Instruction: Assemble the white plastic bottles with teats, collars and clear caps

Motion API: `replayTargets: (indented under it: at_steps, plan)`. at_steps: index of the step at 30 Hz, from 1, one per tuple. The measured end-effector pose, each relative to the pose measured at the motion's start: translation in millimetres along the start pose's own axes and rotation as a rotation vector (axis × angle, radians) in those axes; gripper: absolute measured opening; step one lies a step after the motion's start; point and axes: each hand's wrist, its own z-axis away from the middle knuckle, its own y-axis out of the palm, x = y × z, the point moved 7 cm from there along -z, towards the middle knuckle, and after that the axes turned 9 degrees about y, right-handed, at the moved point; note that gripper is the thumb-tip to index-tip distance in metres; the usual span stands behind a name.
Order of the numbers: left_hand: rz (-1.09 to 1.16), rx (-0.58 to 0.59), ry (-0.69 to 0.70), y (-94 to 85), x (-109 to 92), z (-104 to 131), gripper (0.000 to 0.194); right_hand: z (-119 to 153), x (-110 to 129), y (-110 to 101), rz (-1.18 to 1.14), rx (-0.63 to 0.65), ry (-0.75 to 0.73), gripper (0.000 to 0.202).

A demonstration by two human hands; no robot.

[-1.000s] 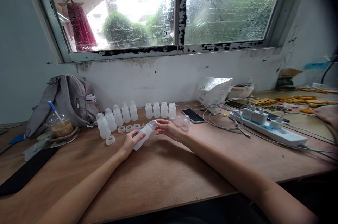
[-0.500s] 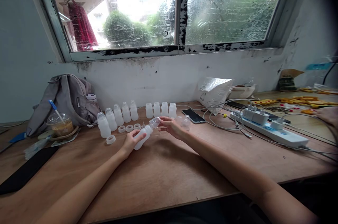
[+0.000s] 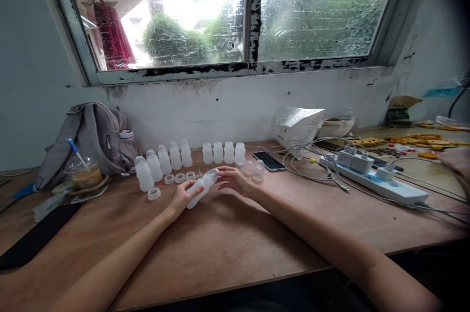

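My left hand (image 3: 182, 197) is closed round a frosted baby bottle (image 3: 196, 195), tilted up to the right. On the bottle's upper end sits a clear dome cap (image 3: 212, 175). My right hand (image 3: 235, 180) has its fingertips at that cap, fingers partly spread. Capped bottles (image 3: 154, 166) stand in a slanting row at the left. Several open bottles (image 3: 218, 153) line up behind my hands. White collar rings (image 3: 154, 194) lie between the left row and my left hand. Clear caps (image 3: 258, 172) rest beyond my right wrist.
A phone (image 3: 270, 161), cables and a power strip (image 3: 378, 182) lie to the right, near a white pouch (image 3: 299, 128). At the left are a backpack (image 3: 91, 138), a drink cup (image 3: 86, 175) and a black flat item (image 3: 40, 233). Yellow parts (image 3: 422, 141) lie far right.
The clear cap has moved down onto the tilted bottle's top. My right hand has shifted slightly and its fingers are spread a little more. My left hand holds the bottle as before.
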Motion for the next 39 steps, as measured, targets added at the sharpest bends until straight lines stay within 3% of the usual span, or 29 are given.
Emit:
replayTargets:
  at_steps: [5,8,13,21,27,39]
  plan:
    - [-0.054,0.128,0.069,8.1,-14.4,3.2,0.04,-3.9,-10.8,-8.5,-0.093,-0.029,0.114,0.031]
    - [-0.139,0.226,0.112,14.7,-23.4,7.1,0.039,-3.0,-17.1,-3.0,-0.086,0.027,0.206,0.037]
    - [-0.24,0.284,0.165,19.6,-30.7,10.4,0.038,-0.6,-26.3,11.2,-0.035,0.106,0.285,0.044]
    - [-0.252,0.306,0.153,21.2,-29.5,12.0,0.04,-2.3,-39.4,13.8,-0.113,0.035,0.288,0.043]
    - [-0.26,0.31,0.161,24.1,-34.7,16.2,0.04,0.6,-38.4,20.2,-0.135,0.08,0.296,0.047]
    - [-0.283,0.288,0.188,25.5,-41.3,18.3,0.039,2.0,-38.2,20.4,-0.106,0.024,0.279,0.045]
